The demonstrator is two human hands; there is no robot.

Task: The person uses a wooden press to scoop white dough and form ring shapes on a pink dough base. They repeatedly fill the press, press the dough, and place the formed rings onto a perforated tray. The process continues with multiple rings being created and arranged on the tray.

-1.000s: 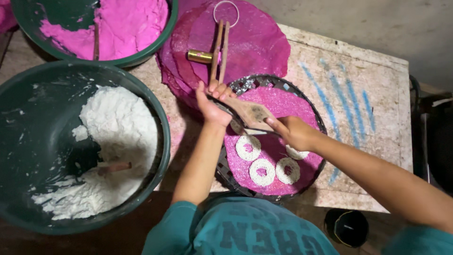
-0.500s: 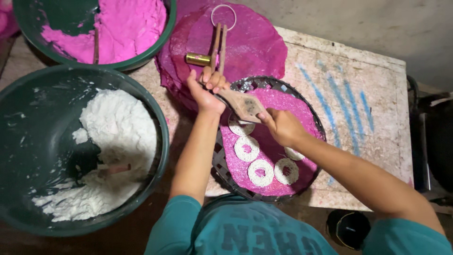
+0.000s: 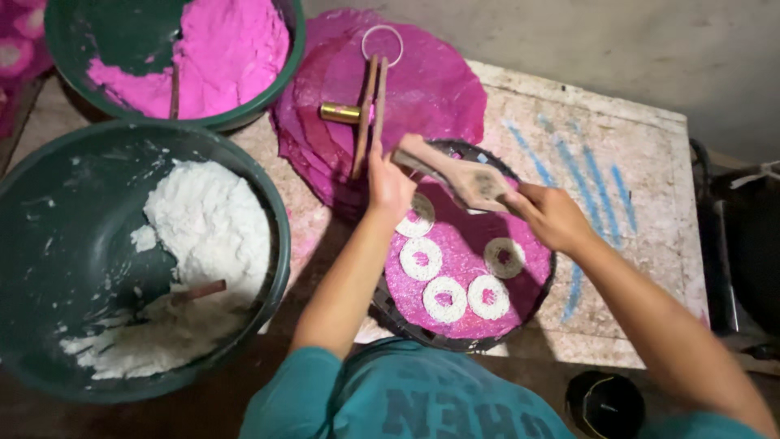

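Note:
A round dark tray (image 3: 543, 299) holds a pink layer with several white rings (image 3: 445, 298) laid on it. My right hand (image 3: 552, 215) grips a flat wooden mould (image 3: 459, 177) by its handle and holds it tilted above the tray's far side. My left hand (image 3: 388, 189) is against the mould's far end, fingers pointing up. One ring (image 3: 416, 221) lies just below my left hand.
A big green bowl of white flour (image 3: 207, 228) with a wooden stick stands at the left. A green bowl of pink powder (image 3: 227, 49) is behind it. Pink round sheets (image 3: 439, 89) carry wooden sticks, a brass cylinder (image 3: 340, 112) and a metal ring. A black cup (image 3: 605, 402) sits below.
Both hands have lifted the wooden mould off the pink layer and moved it toward the tray's far side. More white rings now show on the tray.

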